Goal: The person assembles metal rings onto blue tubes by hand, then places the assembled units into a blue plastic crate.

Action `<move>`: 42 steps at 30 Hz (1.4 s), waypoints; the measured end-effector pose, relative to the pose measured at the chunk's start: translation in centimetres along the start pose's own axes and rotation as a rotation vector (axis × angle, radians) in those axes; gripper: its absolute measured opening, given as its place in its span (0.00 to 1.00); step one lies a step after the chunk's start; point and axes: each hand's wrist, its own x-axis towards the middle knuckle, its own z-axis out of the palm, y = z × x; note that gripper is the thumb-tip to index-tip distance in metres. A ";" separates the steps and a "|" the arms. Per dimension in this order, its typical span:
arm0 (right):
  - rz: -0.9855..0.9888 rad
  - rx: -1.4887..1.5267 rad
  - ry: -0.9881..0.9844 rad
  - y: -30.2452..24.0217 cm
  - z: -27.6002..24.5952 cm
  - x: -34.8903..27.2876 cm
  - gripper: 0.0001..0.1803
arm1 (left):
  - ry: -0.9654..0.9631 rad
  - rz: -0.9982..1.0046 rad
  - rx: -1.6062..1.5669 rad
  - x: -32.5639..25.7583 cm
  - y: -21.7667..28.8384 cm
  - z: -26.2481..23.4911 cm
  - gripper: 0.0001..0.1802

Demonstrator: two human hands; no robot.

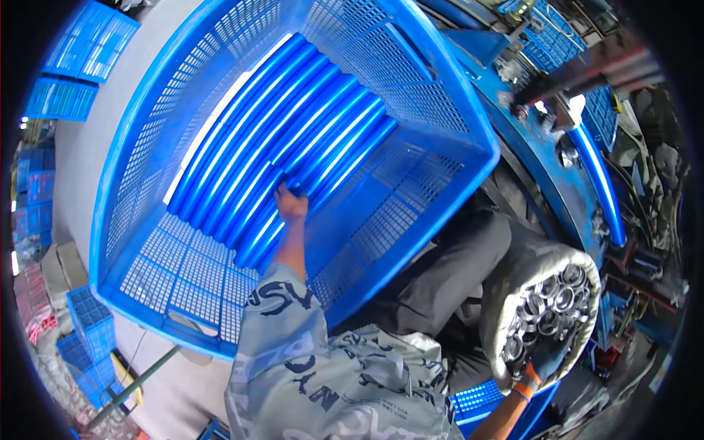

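Note:
My left hand (292, 204) reaches into a large blue plastic crate (389, 213), its fingers curled round a shiny blue tube (323, 187) at the near side of a stack. More blue tubes (257, 139) lie side by side there, slanting from lower left to upper right. At the lower right, my right hand (544, 361) wears a dark glove with an orange cuff. It rests inside a pale, round-mouthed sack (495, 315) against many small metal rings (546, 301). Its fingertips are hidden or too dark to make out.
A blue machine bench (546, 154) runs along the right, with a single blue tube (598, 183) held at its fixture. Stacked blue crates (88, 44) stand at the far left, with smaller blue bins (89, 323) below. A green rod (136, 385) lies near the crate's lower left.

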 end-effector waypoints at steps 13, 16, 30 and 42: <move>0.383 0.168 0.005 4.2 0.4 1.7 0.34 | -0.439 0.117 0.584 13.7 15.7 -6.5 0.95; 0.131 -0.464 -0.075 4.2 -0.1 1.8 0.38 | -0.475 0.207 0.664 12.3 15.6 -6.2 0.97; 0.071 -0.433 0.003 1.9 0.7 2.5 0.45 | -0.513 0.277 0.257 3.7 6.1 -3.7 0.95; 0.092 -0.351 0.058 7.4 -2.4 -1.1 0.45 | -0.463 0.618 -0.434 -18.8 15.7 -21.5 0.87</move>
